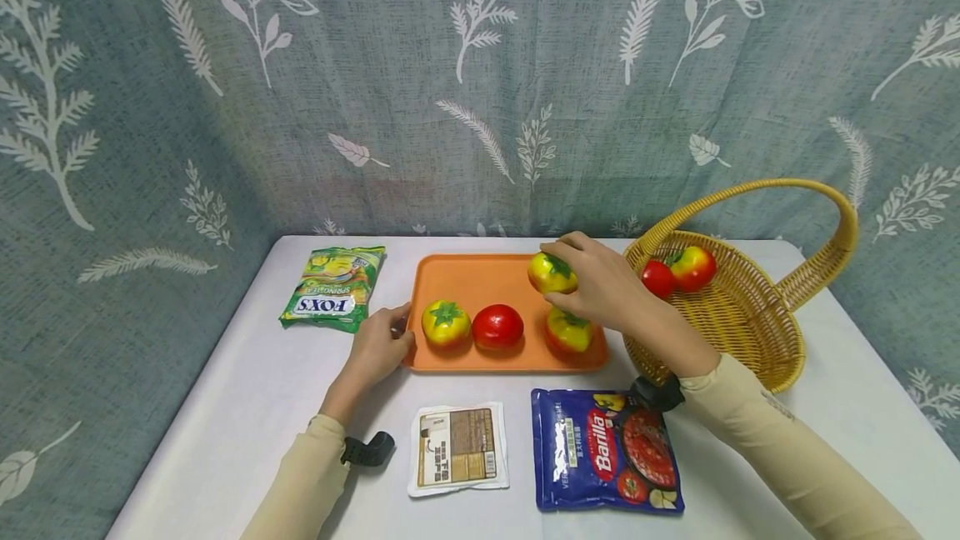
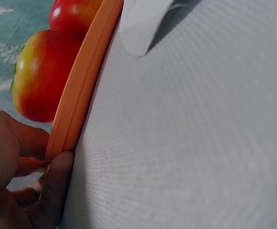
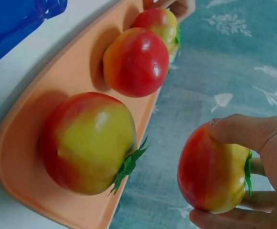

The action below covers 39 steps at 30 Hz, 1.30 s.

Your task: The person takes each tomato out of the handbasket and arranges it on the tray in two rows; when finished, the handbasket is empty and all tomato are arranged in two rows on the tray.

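Observation:
My right hand [image 1: 596,283] holds a red-and-yellow tomato [image 1: 551,275] with a green leafy top, raised over the right part of an orange tray [image 1: 472,280]. In the right wrist view, the thumb and fingers close around that tomato [image 3: 207,171]. My left hand [image 1: 378,346] pinches the tray's left edge near its front corner, thumb and fingers on either side of the rim [image 2: 76,90]. On the tray lie a yellow-topped tomato [image 1: 446,325] at left, a red tomato [image 1: 498,327] in the middle and another yellow-red tomato [image 1: 567,332] at right, below the raised one.
A wicker basket [image 1: 738,332] with a tall handle stands right of the tray, holding a red tomato [image 1: 657,279] and a red-yellow one [image 1: 693,268]. A green Fox's bag [image 1: 333,288] lies left. In front are a white-brown packet [image 1: 459,448] and a blue Barilla pouch [image 1: 558,473].

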Tool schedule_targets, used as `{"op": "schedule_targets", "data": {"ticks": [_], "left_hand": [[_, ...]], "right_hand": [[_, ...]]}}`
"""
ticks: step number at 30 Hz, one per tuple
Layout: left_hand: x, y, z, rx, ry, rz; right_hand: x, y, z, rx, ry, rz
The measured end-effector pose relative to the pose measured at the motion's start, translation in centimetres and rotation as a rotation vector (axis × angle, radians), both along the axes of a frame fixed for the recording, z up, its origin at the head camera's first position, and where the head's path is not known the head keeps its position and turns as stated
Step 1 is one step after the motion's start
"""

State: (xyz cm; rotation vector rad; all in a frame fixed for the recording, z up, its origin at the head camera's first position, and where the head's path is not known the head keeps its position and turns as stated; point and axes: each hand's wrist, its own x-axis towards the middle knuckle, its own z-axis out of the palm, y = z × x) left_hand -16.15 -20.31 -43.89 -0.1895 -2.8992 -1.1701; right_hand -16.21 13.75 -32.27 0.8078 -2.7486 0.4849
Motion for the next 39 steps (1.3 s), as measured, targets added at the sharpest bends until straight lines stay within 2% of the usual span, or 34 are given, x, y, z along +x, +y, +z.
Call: {"op": "schedule_targets", "data": {"ticks": [9,18,23,33,39], "left_hand": [[-0.1,0.0,0.0,-0.001,0.002,-0.006],[-0.1,0.0,0.0,-0.004,0.049,-0.014],[-0.2,0.0,-0.1,-0.003,0.052,-0.014],[-0.1,0.0,0.0,0.013,0.010,-0.013],[0.0,0.0,0.0,0.026,0.014,-0.014]], "right_hand": [[-1.1,-0.5,-0.3,0.000,-0.081,-0.036],[-2.3,-0.8,-0.8,0.008,-0.125,-0.048],[-2.9,-1.0,-1.4,0.017,-0.163,-0.080],[-4.0,-1.0,-2.7,0.057,-0.218,-0.120],[-4.4,-1.0,-3.2,0.069,-0.256,-0.128]]}}
